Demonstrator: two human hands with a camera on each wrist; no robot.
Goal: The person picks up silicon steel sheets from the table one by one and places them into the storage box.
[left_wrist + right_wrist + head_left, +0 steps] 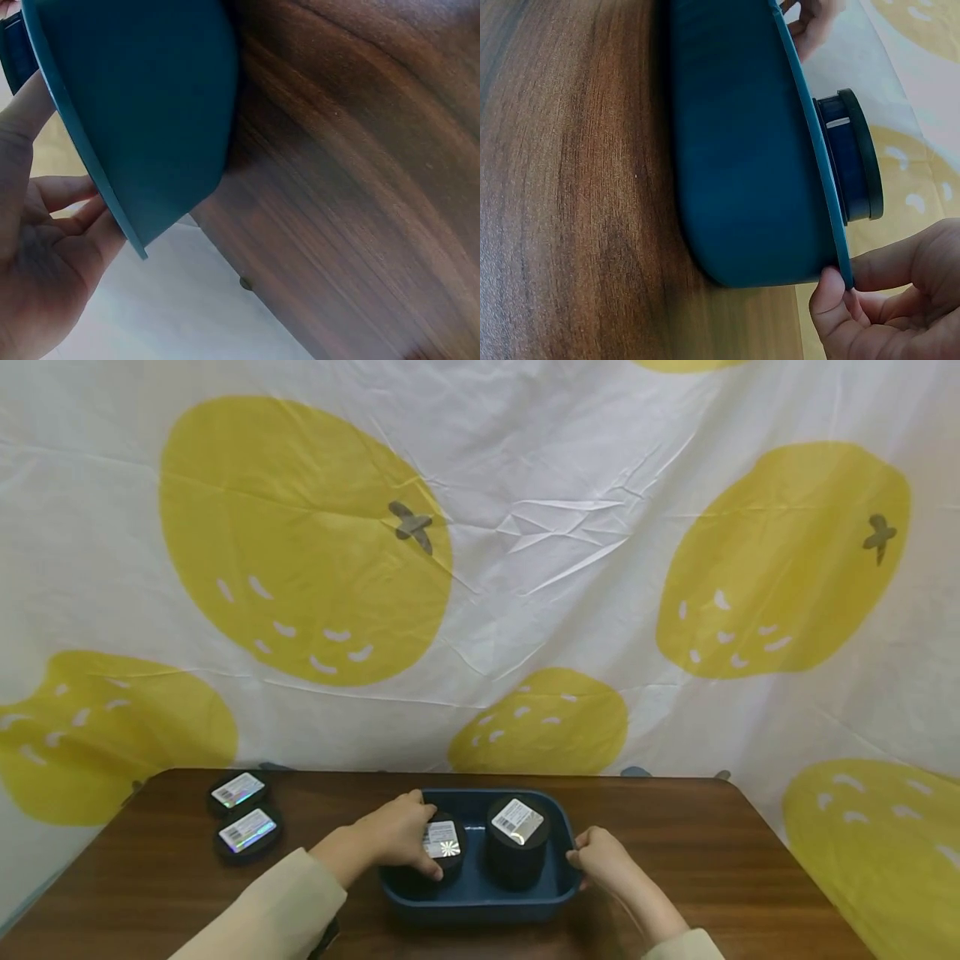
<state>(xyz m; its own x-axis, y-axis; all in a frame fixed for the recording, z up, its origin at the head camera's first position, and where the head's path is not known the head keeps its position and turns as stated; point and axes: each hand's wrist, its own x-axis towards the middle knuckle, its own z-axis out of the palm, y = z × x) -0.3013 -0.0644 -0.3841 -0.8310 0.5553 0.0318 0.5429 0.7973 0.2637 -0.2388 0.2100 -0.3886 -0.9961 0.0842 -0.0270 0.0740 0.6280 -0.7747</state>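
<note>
A blue rectangular tub [480,912] stands on the table with round black lidded containers inside. My left hand [401,835] reaches over its left rim, thumb and fingers spread around a black container [444,839] with a white label on top. In the left wrist view the rim hides the fingertips of that hand [52,232]. At the tub's right end, my right hand [603,858] pinches the rim between thumb and fingers, plainer in the right wrist view [892,300]. A taller black container, perhaps a stack [517,847], rises above the rim in the tub's right half.
Two more black containers with shiny labels, a rear one [238,792] and a nearer one [249,833], lie side by side at the table's left. A white cloth with yellow fruit prints [555,568] hangs behind the brown wooden table [675,835].
</note>
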